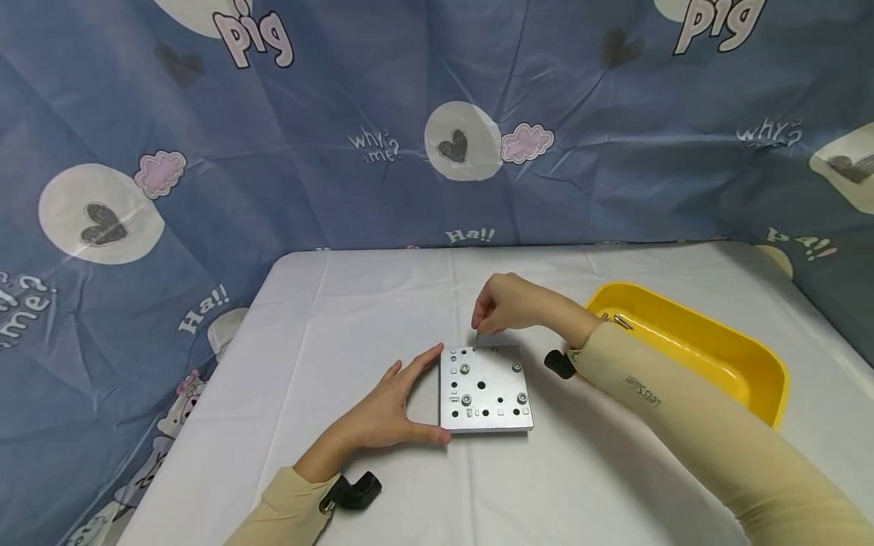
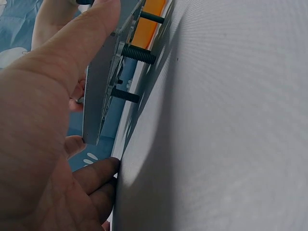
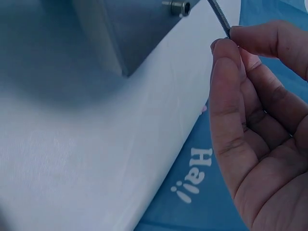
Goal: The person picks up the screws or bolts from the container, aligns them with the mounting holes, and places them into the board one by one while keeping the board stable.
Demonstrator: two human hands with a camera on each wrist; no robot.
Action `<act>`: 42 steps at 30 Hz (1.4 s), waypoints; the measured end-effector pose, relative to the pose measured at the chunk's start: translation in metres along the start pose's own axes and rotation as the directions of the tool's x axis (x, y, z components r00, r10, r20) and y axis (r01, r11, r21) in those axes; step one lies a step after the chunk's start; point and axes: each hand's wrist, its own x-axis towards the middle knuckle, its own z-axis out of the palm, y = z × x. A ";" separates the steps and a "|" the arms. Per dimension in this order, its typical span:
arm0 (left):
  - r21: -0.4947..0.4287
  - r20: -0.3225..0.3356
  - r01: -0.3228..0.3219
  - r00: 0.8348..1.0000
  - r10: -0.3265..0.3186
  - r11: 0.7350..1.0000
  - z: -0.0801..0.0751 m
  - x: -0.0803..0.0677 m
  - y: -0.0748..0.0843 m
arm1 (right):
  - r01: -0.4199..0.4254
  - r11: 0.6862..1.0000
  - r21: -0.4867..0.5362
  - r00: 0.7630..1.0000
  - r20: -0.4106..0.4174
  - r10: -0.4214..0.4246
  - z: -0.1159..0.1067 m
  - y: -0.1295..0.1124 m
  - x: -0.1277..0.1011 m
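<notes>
A square grey metal plate (image 1: 486,390) with holes and several bolts in it lies on the white cloth. My left hand (image 1: 389,409) rests flat against its left edge, thumb at the near corner, fingers straight. In the left wrist view the plate (image 2: 98,91) stands raised on black bolt shanks (image 2: 139,54). My right hand (image 1: 505,303) hovers over the plate's far edge and pinches a thin screw (image 1: 476,339) that points down at the far left corner. The right wrist view shows the threaded screw (image 3: 219,17) between my fingertips (image 3: 226,53).
A yellow tray (image 1: 710,356) with a few screws (image 1: 617,321) stands right of the plate. A black wrist mount (image 1: 560,364) sits under my right forearm. A blue patterned curtain (image 1: 341,114) hangs behind and left of the table.
</notes>
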 end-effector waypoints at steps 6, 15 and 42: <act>-0.006 -0.003 -0.024 1.000 0.024 1.000 0.000 0.001 -0.001 | 0.008 1.000 -0.013 1.000 0.001 -0.008 0.007 -0.007 0.005; -0.012 -0.004 -0.026 1.000 0.026 1.000 0.001 0.000 -0.002 | 0.014 1.000 -0.025 1.000 0.014 -0.013 0.010 -0.013 0.009; -0.010 0.003 -0.001 1.000 0.001 1.000 -0.002 -0.001 0.002 | 0.045 0.999 -0.024 0.997 0.059 -0.044 0.009 -0.019 0.004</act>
